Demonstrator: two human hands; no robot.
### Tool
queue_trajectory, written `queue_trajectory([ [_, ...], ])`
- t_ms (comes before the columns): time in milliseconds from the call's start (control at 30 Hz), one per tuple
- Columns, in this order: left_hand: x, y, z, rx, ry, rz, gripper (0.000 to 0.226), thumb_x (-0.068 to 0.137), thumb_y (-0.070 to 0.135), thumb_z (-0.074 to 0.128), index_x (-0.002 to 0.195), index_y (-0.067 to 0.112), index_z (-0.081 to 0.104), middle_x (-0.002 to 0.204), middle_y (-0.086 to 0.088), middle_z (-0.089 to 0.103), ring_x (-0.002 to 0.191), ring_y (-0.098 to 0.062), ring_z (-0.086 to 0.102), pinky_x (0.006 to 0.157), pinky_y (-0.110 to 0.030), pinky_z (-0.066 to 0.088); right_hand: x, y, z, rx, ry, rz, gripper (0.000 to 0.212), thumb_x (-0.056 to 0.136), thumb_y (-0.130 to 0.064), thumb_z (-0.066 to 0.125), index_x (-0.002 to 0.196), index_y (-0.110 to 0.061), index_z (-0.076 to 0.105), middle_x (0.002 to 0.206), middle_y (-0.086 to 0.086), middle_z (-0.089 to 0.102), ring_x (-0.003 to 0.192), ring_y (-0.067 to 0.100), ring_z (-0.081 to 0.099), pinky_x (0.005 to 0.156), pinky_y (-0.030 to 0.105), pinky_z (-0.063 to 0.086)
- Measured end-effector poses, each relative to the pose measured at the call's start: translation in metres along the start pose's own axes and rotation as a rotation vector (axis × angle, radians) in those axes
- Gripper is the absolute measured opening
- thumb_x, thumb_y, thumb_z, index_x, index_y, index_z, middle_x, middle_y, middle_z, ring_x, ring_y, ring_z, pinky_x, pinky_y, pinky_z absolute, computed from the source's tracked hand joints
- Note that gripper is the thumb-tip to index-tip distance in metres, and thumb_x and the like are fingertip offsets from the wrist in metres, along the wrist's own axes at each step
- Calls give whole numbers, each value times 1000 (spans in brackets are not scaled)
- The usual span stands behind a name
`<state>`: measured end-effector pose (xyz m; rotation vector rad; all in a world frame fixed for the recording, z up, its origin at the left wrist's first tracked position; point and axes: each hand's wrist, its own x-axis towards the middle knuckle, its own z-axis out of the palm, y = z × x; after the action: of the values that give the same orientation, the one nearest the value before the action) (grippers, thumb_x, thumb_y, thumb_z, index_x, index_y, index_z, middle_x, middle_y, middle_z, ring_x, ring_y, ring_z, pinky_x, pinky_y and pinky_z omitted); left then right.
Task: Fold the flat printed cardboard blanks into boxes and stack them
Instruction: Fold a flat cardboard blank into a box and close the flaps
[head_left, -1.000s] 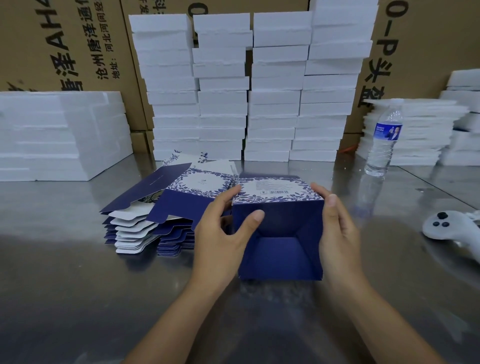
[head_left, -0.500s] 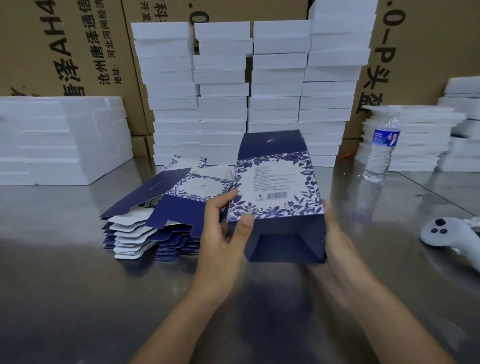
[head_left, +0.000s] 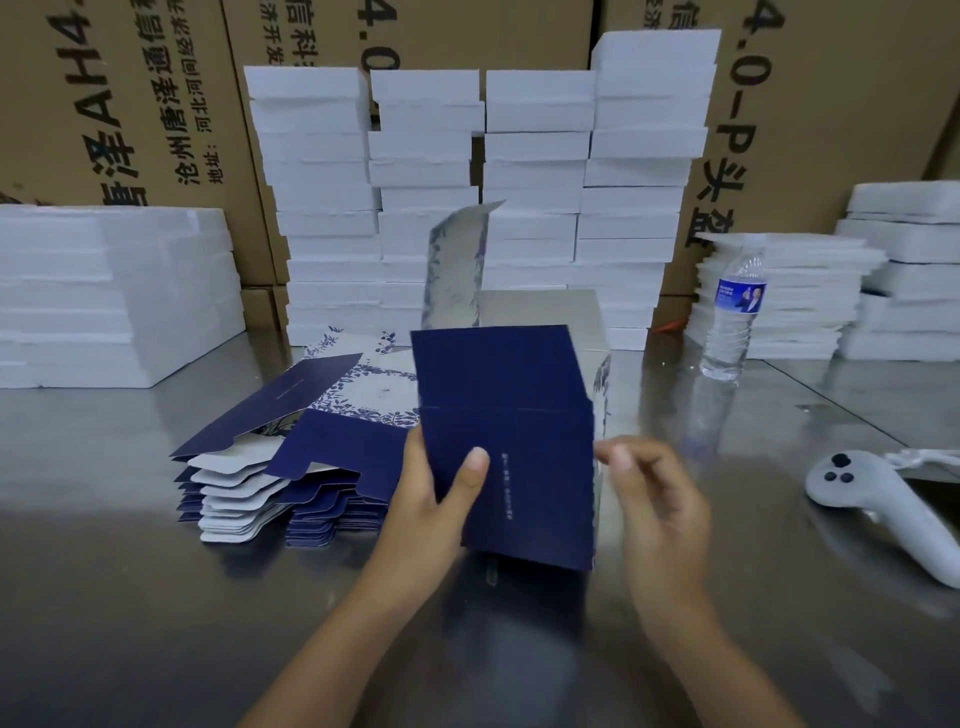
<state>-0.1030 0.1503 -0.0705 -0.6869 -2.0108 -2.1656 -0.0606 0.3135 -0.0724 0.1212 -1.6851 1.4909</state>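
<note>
The box (head_left: 511, 457) had just been turned navy face forward, left hand (head_left: 431, 499) pinching its edge, right hand (head_left: 660, 499) loose beside it, its top flap (head_left: 457, 260) still unclosed.

The bench (head_left: 130, 597) is a grey, shiny metal top. Just left of the left hand (head_left: 431, 499) lies a fanned pile of flat blanks (head_left: 291, 467), navy and white with leaf print. Beyond the hands, at the back, four columns of white foam slabs (head_left: 467, 171) stand side by side. Well to the left of the hands sits a low foam stack (head_left: 104, 296). Right of the right hand (head_left: 660, 499) lies a white controller (head_left: 878, 504). Farther back on that side, a water bottle (head_left: 732, 317) stands upright just in front of stacked thin foam sheets (head_left: 800, 296).
</note>
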Motion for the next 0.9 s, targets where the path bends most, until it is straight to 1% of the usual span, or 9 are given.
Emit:
queue_trajectory([
  [100, 1, -6, -4, -3, -5, -19, 66, 79, 62, 56, 137, 40, 36, 131, 23, 55, 124, 1, 49, 108, -35, 37, 6, -2, -2, 135, 50, 54, 12, 75, -41, 70, 84, -34, 65, 83, -15, 68, 81, -2, 62, 76, 10, 45],
  [233, 2, -14, -11, 76, -83, -4, 80, 76, 74, 52, 144, 40, 26, 138, 27, 45, 131, 6, 38, 108, -27, 30, 15, 0, -13, -19, -127, 196, 99, 41, -78, 73, 127, -47, 33, 130, -19, 46, 118, -9, 43, 99, 24, 36],
  [300, 7, -16, -10, 93, -70, -65, 77, 82, 72, 45, 146, 36, 23, 143, 25, 42, 133, 5, 36, 106, -24, 31, 18, 1, -19, -9, -255, 211, 118, 28, -86, 69, 132, -55, 22, 141, -23, 37, 129, -9, 34, 102, 25, 32],
  [367, 16, -12, -10, 45, 77, -233, 61, 96, 58, 30, 146, 23, 28, 148, 9, 40, 134, -9, 39, 107, -31, 35, 18, 2, -21, 43, -365, 170, 107, 27, -77, 78, 124, -63, 35, 131, -31, 49, 121, -10, 45, 95, 14, 39],
  [500, 21, -1, -14, 244, 147, -160, 52, 101, 40, 30, 139, 6, 39, 127, -7, 52, 127, -26, 45, 103, -42, 38, 9, 6, -15, -101, -355, 89, 100, 24, -62, 87, 113, -59, 41, 116, -28, 58, 105, -4, 57, 85, 13, 47],
  [533, 22, 4, -14, 231, 215, -133, 43, 102, 32, 31, 136, 8, 43, 119, -9, 54, 125, -28, 47, 101, -42, 40, 6, 7, -13, -135, -318, 80, 101, 24, -57, 88, 113, -58, 39, 115, -29, 56, 104, -4, 57, 85, 19, 48],
  [667, 3, 21, -5, 48, 98, 2, 40, 82, 57, 42, 121, 46, 37, 132, 15, 46, 127, -3, 44, 106, -26, 39, 1, 14, -9, -213, -198, 58, 109, 24, -60, 88, 114, -61, 28, 113, -37, 51, 102, -10, 56, 77, 20, 48],
  [767, -5, 22, -7, 12, -37, 27, 80, 67, 80, 49, 137, 46, 34, 137, 27, 45, 131, 2, 40, 111, -38, 35, -2, 22, -2, -237, -165, 47, 115, 27, -65, 89, 123, -57, 25, 121, -29, 51, 109, -4, 55, 81, 25, 48],
  [900, -5, 24, -9, 3, -261, 23, 126, 45, 89, 61, 150, 41, 10, 153, 10, 33, 139, -18, 36, 109, -55, 33, -5, 24, 3, -284, -115, 32, 111, 32, -71, 84, 124, -59, 25, 121, -32, 49, 106, -8, 55, 77, 20, 48],
])
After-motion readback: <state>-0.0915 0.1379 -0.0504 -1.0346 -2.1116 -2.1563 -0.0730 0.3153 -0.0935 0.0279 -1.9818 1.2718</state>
